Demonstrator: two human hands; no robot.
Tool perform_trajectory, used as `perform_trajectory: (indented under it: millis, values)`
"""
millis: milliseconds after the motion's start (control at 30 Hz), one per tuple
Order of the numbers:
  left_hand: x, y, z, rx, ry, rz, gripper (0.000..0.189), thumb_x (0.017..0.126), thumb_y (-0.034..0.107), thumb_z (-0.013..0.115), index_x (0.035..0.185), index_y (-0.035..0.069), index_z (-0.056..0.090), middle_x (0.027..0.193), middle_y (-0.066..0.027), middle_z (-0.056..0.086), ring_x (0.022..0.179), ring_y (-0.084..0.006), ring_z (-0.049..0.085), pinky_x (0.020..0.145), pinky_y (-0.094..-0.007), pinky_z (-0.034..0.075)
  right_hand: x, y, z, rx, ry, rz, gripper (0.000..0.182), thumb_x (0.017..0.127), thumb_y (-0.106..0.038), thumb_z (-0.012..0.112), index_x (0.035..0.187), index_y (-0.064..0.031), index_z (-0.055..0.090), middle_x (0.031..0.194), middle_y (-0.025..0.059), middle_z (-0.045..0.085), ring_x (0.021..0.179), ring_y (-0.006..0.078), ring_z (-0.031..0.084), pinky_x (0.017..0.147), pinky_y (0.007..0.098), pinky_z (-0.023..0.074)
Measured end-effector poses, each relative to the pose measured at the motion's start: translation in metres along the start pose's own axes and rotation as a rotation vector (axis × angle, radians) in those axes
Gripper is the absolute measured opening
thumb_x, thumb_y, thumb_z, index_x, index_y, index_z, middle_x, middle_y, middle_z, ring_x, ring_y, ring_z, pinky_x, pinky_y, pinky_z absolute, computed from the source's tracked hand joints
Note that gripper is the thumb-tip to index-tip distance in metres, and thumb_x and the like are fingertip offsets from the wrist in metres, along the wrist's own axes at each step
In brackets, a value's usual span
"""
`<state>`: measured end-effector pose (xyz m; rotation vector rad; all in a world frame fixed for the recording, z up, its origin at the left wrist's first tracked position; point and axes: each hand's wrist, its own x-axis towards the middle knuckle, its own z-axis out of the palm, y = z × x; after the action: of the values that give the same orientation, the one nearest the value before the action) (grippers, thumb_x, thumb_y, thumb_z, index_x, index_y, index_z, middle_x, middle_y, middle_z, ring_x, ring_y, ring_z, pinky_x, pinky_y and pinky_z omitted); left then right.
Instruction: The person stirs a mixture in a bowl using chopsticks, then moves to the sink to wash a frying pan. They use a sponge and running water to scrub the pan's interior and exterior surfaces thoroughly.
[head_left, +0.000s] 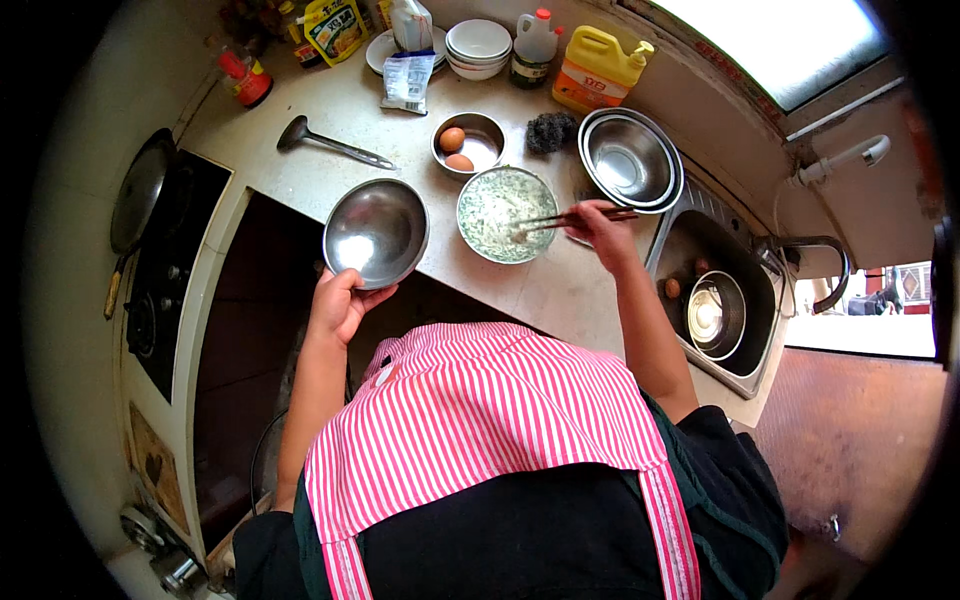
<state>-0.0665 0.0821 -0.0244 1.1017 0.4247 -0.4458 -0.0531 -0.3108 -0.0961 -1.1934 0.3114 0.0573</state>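
Note:
My left hand (345, 300) grips the near rim of a shiny steel bowl (379, 225), tilted so its bare inside faces me. In my right hand (600, 234) is a pair of dark chopsticks (551, 220), their tips dipped into a bowl of pale batter flecked with green (504, 206). That bowl stands on the counter (487, 292), between my hands. Just behind it, a small steel bowl (491, 139) holds two brown eggs (452, 139). The tips of the chopsticks are partly blurred in the batter.
A ladle (330, 144) lies at the back left, towards the gas stove (161, 277) and a wok (141, 191). Nested steel basins (626, 161) and a dark scrubber (551, 133) are behind my right hand. The sink (679, 240) holds a metal pot (724, 326). Bottles and a yellow jug (600, 64) line the wall.

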Motion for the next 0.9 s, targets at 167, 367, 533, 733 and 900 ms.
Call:
perform_trajectory:
  millis: [167,367,533,733,900]
  values:
    - [0.002,0.0,0.0,-0.008,0.009,0.006,0.06,0.067,-0.005,0.038,0.125,0.004,0.031,0.112,-0.0187,0.049,0.095,-0.0343,0.057,0.078,-0.0473,0.053,0.006,0.007,-0.007,-0.073,-0.019,0.059,0.014,0.086,-0.013,0.056,0.086,0.0003,0.061,0.086,0.0104,0.063,0.079,0.0197,0.063,0.07,0.0302,0.0551]
    - [0.0,0.001,-0.003,0.001,0.016,0.012,0.058,0.067,-0.005,0.039,0.124,0.002,0.032,0.112,-0.0187,0.049,0.096,-0.0338,0.056,0.079,-0.047,0.052,0.007,-0.017,-0.012,-0.017,0.045,-0.114,0.015,0.087,-0.015,0.055,0.089,-0.0011,0.061,0.087,0.0099,0.063,0.078,0.0186,0.063,0.067,0.0292,0.0542]
    - [0.0,0.003,-0.004,0.002,0.023,0.025,0.059,0.068,-0.004,0.04,0.125,0.002,0.031,0.112,-0.0184,0.049,0.096,-0.0328,0.056,0.078,-0.0457,0.053,0.013,-0.038,-0.014,-0.02,0.029,-0.144,0.016,0.087,-0.016,0.054,0.089,-0.0014,0.06,0.087,0.0098,0.063,0.078,0.0176,0.063,0.068,0.0292,0.0535]
    - [0.001,0.002,0.001,0.007,0.023,0.015,0.06,0.067,-0.005,0.04,0.126,0.003,0.031,0.112,-0.0183,0.049,0.096,-0.0325,0.056,0.078,-0.0453,0.053,0.039,-0.012,-0.005,-0.182,0.044,-0.168,0.015,0.085,-0.015,0.057,0.086,-0.0007,0.06,0.084,0.0093,0.064,0.075,0.0174,0.063,0.066,0.029,0.0538]
    - [0.003,-0.001,-0.006,-0.017,0.017,0.027,0.065,0.066,-0.006,0.038,0.129,0.006,0.027,0.114,-0.019,0.048,0.095,-0.0343,0.057,0.076,-0.045,0.054,0.027,-0.019,0.007,-0.101,-0.022,0.018,0.015,0.085,-0.015,0.057,0.086,-0.001,0.06,0.081,0.0097,0.063,0.075,0.0182,0.063,0.065,0.0304,0.0544]
